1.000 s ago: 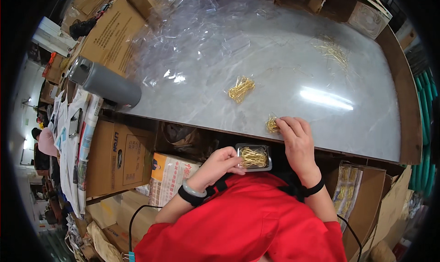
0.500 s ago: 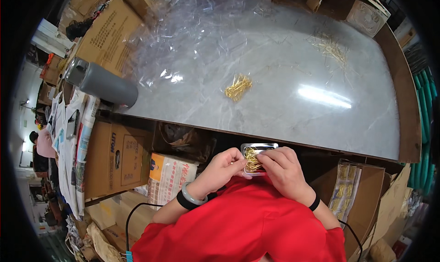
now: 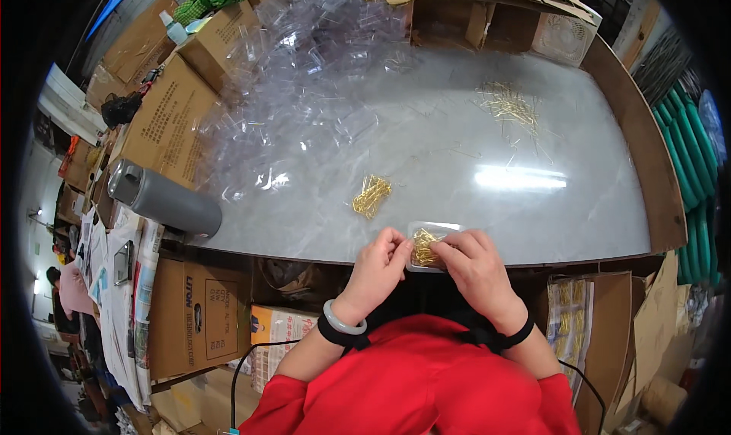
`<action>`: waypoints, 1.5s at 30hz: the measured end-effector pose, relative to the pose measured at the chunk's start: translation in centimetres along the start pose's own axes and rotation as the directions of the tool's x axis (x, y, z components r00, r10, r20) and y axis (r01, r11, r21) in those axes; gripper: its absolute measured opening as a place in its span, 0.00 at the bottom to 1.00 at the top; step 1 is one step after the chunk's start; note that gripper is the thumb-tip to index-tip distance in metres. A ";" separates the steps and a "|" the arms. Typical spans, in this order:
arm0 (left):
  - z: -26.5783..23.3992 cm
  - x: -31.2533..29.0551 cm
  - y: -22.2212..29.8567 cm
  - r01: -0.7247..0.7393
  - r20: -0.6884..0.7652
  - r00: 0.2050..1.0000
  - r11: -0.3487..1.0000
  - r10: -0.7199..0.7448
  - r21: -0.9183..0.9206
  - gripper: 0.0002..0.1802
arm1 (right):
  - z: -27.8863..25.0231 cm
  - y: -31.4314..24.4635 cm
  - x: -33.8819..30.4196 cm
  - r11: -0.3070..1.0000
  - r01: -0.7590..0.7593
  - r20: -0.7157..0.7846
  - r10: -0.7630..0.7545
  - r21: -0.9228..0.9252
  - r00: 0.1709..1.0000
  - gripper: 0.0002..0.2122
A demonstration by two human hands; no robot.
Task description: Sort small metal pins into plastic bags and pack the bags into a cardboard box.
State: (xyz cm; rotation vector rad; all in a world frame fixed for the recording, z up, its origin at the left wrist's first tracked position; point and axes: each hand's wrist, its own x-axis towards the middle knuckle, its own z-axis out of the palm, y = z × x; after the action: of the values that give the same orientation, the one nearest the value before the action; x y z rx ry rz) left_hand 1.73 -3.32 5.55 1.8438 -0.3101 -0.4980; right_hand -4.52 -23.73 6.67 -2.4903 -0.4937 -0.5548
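A small clear plastic box (image 3: 435,226) with a bundle of thin gold-coloured metal hooks (image 3: 425,249) in it is held between my hands at the table's front edge. My left hand (image 3: 376,274) pinches the box's left side, thumb and forefinger together. On the other side, the curled fingers of my right hand (image 3: 481,274) grip the box, with the thumb side against the hooks. The fingertips underneath are hidden. Farther off on the table lies a second heap of gold hooks (image 3: 371,197), left of the box.
Clear plastic boxes (image 3: 304,92) pile up at the table's far left. Loose thin hooks (image 3: 509,104) are scattered at the far right. A grey bottle (image 3: 171,199) stands at the left edge. A cardboard wall (image 3: 647,130) borders the right side; an open carton (image 3: 609,313) sits below.
Both hands and the box have moved forward from over my lap to the table's front edge. The view has shifted, showing more of the far side. Both hands still hold the box.
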 end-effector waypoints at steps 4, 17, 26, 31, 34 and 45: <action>0.2 -0.7 0.9 -0.215 -0.121 0.919 0.735 0.375 0.643 0.13 | 0.0 0.6 0.6 0.998 0.053 -0.012 -0.053 -0.031 0.999 0.16; 1.6 2.1 -1.0 -0.604 0.159 0.775 0.644 0.611 0.469 0.27 | 0.9 0.4 -2.0 0.957 -0.206 -0.116 0.233 0.205 0.966 0.26; 1.9 2.0 -0.9 -0.638 0.202 0.734 0.556 0.648 0.533 0.29 | 1.6 -0.2 -3.2 0.941 -0.274 -0.153 0.306 0.200 0.940 0.32; 2.3 2.0 -1.5 -0.644 0.207 0.721 0.528 0.662 0.554 0.33 | 1.4 -0.1 -2.3 0.928 -0.357 -0.291 0.372 0.106 0.881 0.09; 2.5 2.1 -2.0 -0.630 0.196 0.728 0.529 0.657 0.568 0.33 | 1.6 0.3 -1.7 0.927 -0.352 -0.276 0.374 0.128 0.885 0.08; 3.0 1.9 -2.0 -0.610 0.145 0.724 0.529 0.675 0.590 0.28 | 1.8 0.4 -2.2 0.901 -0.366 -0.311 0.426 0.233 0.849 0.08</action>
State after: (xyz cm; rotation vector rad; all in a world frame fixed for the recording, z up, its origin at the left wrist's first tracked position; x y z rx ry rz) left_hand 1.91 -6.01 2.47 2.1605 -1.1560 0.2754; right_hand -5.72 -23.56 4.05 -2.1740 0.1182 -0.7381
